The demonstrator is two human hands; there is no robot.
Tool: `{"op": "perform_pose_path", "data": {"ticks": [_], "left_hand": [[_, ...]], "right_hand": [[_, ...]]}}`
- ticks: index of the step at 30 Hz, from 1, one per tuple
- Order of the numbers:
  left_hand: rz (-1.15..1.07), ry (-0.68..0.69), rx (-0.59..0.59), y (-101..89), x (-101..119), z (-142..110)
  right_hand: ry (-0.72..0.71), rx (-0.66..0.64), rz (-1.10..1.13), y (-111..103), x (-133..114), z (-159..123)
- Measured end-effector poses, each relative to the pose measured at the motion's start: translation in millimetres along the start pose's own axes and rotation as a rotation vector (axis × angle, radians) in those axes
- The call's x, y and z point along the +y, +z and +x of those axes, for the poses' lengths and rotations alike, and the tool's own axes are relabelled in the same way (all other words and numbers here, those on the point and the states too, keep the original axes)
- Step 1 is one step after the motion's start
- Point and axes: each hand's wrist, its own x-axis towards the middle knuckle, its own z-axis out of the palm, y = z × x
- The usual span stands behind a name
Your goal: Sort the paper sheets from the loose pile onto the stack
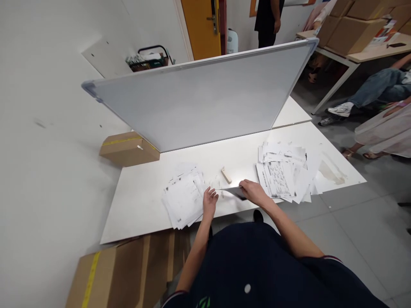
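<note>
My right hand point(253, 192) is closed on one edge of a thin sheet point(236, 192), pinching it above the front of the white table. I see the sheet almost edge-on, with a darker underside; what it carries cannot be read. At its other end is my left hand point(210, 202), palm up with fingers apart; whether a fingertip touches the sheet I cannot tell. A small pale wooden block point(226, 175) lies just beyond the sheet. On the left rests a loose paper stack point(184, 199). To the right, printed papers point(278, 177) are spread in an uneven pile.
A large whiteboard point(199, 102) stands across the back of the white table point(128, 205). Cardboard boxes sit at the table's left end point(128, 149) and below it point(125, 269). People are at the right, near a desk with boxes point(349, 36); another person point(269, 21) stands behind the board.
</note>
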Motion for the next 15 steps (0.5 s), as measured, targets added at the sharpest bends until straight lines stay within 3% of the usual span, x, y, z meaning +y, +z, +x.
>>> {"op": "perform_pose_path", "data": {"ticks": [3,7,15], "left_hand": [[0.226,0.058,-0.033,-4.8,-10.7,-2.2],[0.531,0.174,-0.133,-2.7,-26.0,-5.2],[0.617,0.131,-0.134,2.6,-32.1,-3.8]], "right_hand": [[0.057,-0.104,-0.249,-4.8,-14.5,-1.4],[0.075,-0.18,-0.328,13.0,-21.2,1.9],[0.044,-0.194,-0.321,27.4,-11.9,4.7]]}}
